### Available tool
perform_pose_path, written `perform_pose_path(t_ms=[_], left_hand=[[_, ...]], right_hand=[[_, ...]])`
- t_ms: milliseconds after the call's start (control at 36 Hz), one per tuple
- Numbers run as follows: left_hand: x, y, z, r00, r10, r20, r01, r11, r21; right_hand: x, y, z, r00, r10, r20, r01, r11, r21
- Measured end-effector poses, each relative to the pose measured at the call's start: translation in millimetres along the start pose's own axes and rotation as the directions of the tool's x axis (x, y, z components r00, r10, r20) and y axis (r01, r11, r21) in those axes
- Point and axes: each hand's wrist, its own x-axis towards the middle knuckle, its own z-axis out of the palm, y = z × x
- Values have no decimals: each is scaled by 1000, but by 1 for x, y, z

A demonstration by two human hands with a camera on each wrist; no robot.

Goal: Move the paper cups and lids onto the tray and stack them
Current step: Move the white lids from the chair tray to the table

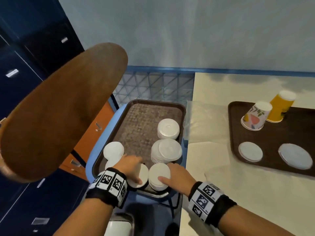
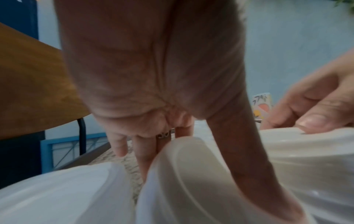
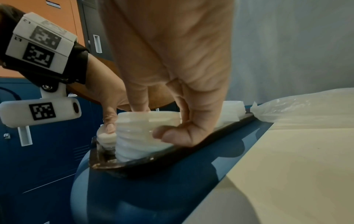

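Observation:
A brown tray (image 1: 141, 116) on a blue chair seat carries several stacks of white lids. At its near edge my left hand (image 1: 136, 171) grips a small lid stack (image 1: 143, 172), fingers behind it and thumb (image 2: 249, 159) in front; the top lid (image 2: 191, 174) is tilted. Just to the right, my right hand (image 1: 170, 172) grips a taller lid stack (image 3: 138, 145), with its thumb on the near side and fingers over the top. A second tray (image 1: 281, 133) on the table holds a patterned cup (image 1: 255, 116) and a yellow cup (image 1: 279, 108), both upside down, plus two single lids (image 1: 250, 151).
More lid stacks stand at the chair tray's right side (image 1: 168, 128) and left side (image 1: 113, 149). The brown chair back (image 1: 59, 108) looms at the left. A clear plastic bag (image 1: 196, 120) lies on the cream table's left edge. Blue lockers line the left.

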Motion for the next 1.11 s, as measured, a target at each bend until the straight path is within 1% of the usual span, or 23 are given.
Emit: perform_pose_path(t_ms=[83, 167, 278, 417, 472, 583, 694, 750, 806, 861, 917, 972, 1028, 1111], left_hand=[[1, 2, -2, 999, 37, 0, -37, 998, 49], [0, 2, -3, 998, 70, -2, -70, 996, 48], [-1, 0, -4, 998, 67, 0, -67, 996, 58], [-5, 2, -9, 998, 55, 14, -56, 993, 103], [-6, 2, -10, 999, 42, 24, -43, 997, 71], [-8, 3, -13, 997, 44, 56, -42, 998, -38], [-11, 5, -20, 998, 65, 12, -64, 995, -75], [-13, 5, -27, 996, 85, -40, -90, 988, -123], [-17, 4, -37, 988, 118, -98, -134, 974, -182], [-24, 6, -48, 975, 154, -158, -194, 941, -278], [-31, 12, -60, 958, 175, -226, -255, 879, -402], [-35, 25, -71, 945, 169, -278, -296, 802, -518], [-34, 43, -79, 943, 150, -296, -308, 725, -615], [-25, 83, -85, 929, 121, -349, -342, 640, -688]], right_hand=[[2, -5, 0, 1000, 29, 4, -29, 999, 20], [3, -6, 1, 999, 48, 11, -49, 997, 53], [4, -9, 2, 999, 50, 8, -51, 997, 66], [3, -9, -1, 997, 38, 71, -45, 995, 92], [-1, -8, -4, 996, 48, 77, -56, 992, 113], [-6, -3, -6, 998, 15, 62, -25, 987, 162], [-14, 2, -14, 1000, 15, 3, -15, 958, 287], [-20, 8, -21, 1000, 17, -13, -11, 921, 390], [-29, 16, -33, 1000, 12, -10, -5, 847, 531], [-41, 27, -48, 1000, 2, 0, -1, 769, 639], [-54, 42, -62, 1000, 2, -13, 8, 705, 709], [-67, 60, -76, 999, 23, -49, 22, 643, 765], [-83, 80, -90, 993, 74, -97, 37, 570, 821], [-107, 113, -111, 967, 165, -196, 93, 485, 870]])
